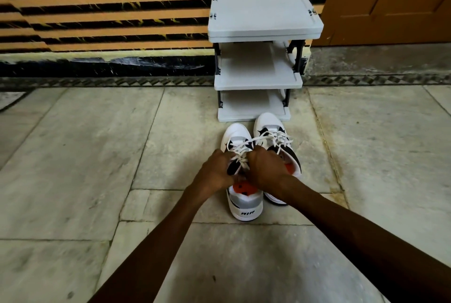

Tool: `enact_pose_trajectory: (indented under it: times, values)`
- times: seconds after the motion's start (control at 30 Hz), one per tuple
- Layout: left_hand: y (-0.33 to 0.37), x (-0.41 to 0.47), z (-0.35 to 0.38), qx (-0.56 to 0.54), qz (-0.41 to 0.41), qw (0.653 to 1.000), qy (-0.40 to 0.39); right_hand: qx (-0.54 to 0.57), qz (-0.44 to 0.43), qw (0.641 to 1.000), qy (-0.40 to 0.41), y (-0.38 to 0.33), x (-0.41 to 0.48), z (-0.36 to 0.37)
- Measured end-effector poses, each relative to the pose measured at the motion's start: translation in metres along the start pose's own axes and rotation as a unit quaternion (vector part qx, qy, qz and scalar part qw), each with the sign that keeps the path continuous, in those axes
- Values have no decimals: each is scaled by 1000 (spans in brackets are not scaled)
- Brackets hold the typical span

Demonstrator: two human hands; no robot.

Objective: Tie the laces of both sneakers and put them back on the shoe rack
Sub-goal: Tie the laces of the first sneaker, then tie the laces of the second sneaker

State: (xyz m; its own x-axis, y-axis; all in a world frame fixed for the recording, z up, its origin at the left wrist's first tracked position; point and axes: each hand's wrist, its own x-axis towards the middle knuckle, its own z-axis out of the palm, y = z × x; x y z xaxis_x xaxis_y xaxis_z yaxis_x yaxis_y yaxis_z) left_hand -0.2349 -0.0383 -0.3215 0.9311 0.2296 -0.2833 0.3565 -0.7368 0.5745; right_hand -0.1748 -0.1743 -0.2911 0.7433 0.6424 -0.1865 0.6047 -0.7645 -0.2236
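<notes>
Both hands, the left hand [216, 168] and right hand [264, 168], had their fingers closed on the white laces [240, 153] of the nearer white-and-black leather sneaker [245, 207], its long axis pointing away toward the grey plastic shoe rack [258, 78] beyond.

A: What are the fingers on?
B: Left hand [216, 168] and right hand [264, 169] pinch the white cotton laces [240, 153] of the nearer white-and-black leather sneaker [245, 207].
A: Beyond the fingertips?
B: The second white-and-black sneaker [271, 129], then the grey 3-shelf plastic shoe rack [258, 78].
</notes>
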Motion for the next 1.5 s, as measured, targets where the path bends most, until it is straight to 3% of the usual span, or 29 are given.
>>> enact_pose_trajectory:
  times: [0.17,0.47,0.63,0.73,0.83,0.93,1.07,1.23,1.5]
  values:
    - [13,-6,-6,102,-13,988,113,27,-32,999,27,-5,9,3]
    - [-1,6,-21,104,-15,984,142,-16,-40,997,68,-24,39,16]
    - [-1,10,-23,122,-23,984,124,105,-12,993,54,-16,41,11]
    - [8,12,-19,172,8,969,179,191,-1,971,141,-1,27,5]
    - [27,16,-12,124,101,953,256,205,34,954,216,19,13,-3]
    - [55,27,-3,13,122,978,172,148,98,963,203,48,5,-13]
    - [82,40,23,12,93,994,52,96,175,979,42,77,-5,-18]
    - [89,41,40,90,89,989,76,109,141,980,83,91,-10,-13]
    - [84,15,47,65,104,989,79,143,112,981,72,99,-35,1]
